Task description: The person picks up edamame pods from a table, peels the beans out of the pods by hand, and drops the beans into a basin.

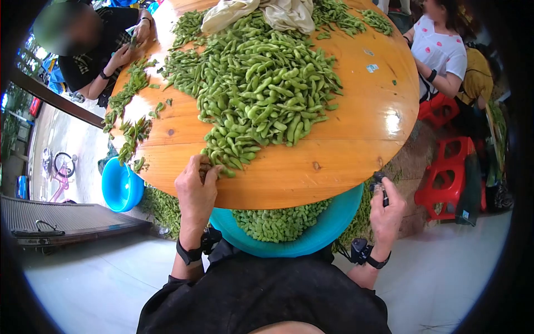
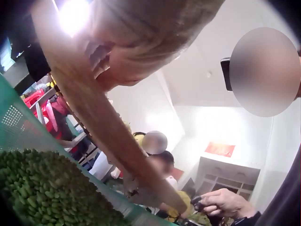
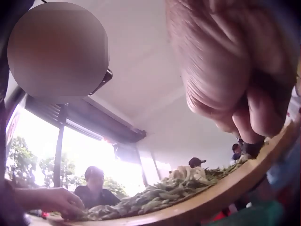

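Observation:
A large heap of green edamame pods (image 1: 261,83) covers a round wooden table (image 1: 356,139). My left hand (image 1: 197,181) rests at the table's near edge, with its fingers curled round a few pods at the foot of the heap. Off the table's near right edge, my right hand (image 1: 387,207) grips a small dark tool (image 1: 381,188). The same hand (image 2: 226,203) shows far off in the left wrist view. In the right wrist view the curled fingers (image 3: 235,75) fill the top right. A teal basin (image 1: 328,228) of pods (image 2: 42,193) sits under the near edge.
Another person's hands (image 1: 125,47) work on pods at the far left, and a person in a white shirt (image 1: 439,50) sits at the right. A cloth (image 1: 267,12) lies on the heap's far side. A blue basin (image 1: 119,186) and red stools (image 1: 445,178) stand on the floor.

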`<move>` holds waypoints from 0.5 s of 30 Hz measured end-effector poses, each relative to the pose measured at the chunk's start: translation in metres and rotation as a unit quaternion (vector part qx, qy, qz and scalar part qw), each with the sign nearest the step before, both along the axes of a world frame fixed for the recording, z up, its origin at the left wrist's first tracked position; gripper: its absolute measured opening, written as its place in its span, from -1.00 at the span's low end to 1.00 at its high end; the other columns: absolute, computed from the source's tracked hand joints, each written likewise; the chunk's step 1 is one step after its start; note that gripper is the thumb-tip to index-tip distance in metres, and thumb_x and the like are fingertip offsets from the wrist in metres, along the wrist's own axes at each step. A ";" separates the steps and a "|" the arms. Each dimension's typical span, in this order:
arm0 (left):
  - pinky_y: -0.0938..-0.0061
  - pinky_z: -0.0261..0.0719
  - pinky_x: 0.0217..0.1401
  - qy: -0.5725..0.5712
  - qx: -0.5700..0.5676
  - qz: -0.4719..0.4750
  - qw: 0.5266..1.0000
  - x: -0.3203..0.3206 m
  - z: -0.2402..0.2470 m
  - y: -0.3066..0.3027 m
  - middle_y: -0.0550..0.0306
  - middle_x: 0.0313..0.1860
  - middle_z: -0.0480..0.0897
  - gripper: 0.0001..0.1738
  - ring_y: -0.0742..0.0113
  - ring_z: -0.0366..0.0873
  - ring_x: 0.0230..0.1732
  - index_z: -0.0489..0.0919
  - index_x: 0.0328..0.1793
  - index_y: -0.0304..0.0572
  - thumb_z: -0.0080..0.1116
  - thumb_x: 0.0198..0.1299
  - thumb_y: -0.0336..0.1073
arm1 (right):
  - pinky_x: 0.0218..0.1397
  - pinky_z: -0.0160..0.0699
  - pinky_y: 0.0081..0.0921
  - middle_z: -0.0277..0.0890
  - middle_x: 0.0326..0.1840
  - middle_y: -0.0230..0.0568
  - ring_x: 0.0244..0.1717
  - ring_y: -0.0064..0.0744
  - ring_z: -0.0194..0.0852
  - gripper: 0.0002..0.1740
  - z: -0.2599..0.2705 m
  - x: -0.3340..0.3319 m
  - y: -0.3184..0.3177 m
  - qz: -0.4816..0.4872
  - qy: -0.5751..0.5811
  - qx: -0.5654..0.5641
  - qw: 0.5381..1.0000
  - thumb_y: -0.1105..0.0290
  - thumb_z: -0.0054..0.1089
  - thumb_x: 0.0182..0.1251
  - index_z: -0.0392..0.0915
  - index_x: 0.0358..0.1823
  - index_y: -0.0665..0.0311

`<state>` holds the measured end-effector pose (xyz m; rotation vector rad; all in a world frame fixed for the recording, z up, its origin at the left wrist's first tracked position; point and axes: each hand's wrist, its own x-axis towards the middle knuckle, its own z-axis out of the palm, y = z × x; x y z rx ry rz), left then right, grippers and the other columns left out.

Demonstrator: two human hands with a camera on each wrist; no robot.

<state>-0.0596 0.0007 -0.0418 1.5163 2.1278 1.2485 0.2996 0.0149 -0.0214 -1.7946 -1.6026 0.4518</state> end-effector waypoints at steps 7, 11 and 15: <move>0.54 0.53 -0.31 0.065 0.038 -0.047 0.996 0.018 0.010 -0.003 0.04 -0.12 0.64 -0.79 0.41 0.59 -0.29 0.64 -0.05 -0.32 0.23 0.16 -0.57 | -0.29 0.55 -0.51 0.62 -0.31 -0.05 -0.37 -0.32 0.64 -0.77 0.012 -0.063 0.002 0.185 0.136 -0.031 0.973 0.65 0.13 0.25 0.58 -0.06 0.48; 0.47 0.61 -0.26 0.015 0.083 -0.180 0.980 0.040 0.023 0.006 0.06 -0.21 0.62 -0.75 0.23 0.63 -0.24 0.65 -0.01 -0.29 0.27 0.16 -0.57 | -0.39 0.47 -0.56 0.56 -0.37 -0.13 -0.46 -0.49 0.52 -0.72 0.015 -0.089 0.005 0.260 0.216 -0.058 0.939 0.64 0.15 0.26 0.57 0.01 0.48; 0.67 0.48 -0.47 -0.394 -0.045 -0.252 0.882 0.069 0.019 0.002 0.22 -0.26 0.58 -0.83 0.61 0.52 -0.44 0.59 -0.04 -0.34 0.24 0.26 -0.58 | -0.46 0.38 -0.65 0.46 -0.42 -0.35 -0.49 -0.68 0.39 -0.67 0.017 -0.102 0.006 0.252 0.363 -0.159 0.883 0.60 0.10 0.36 0.53 0.13 0.49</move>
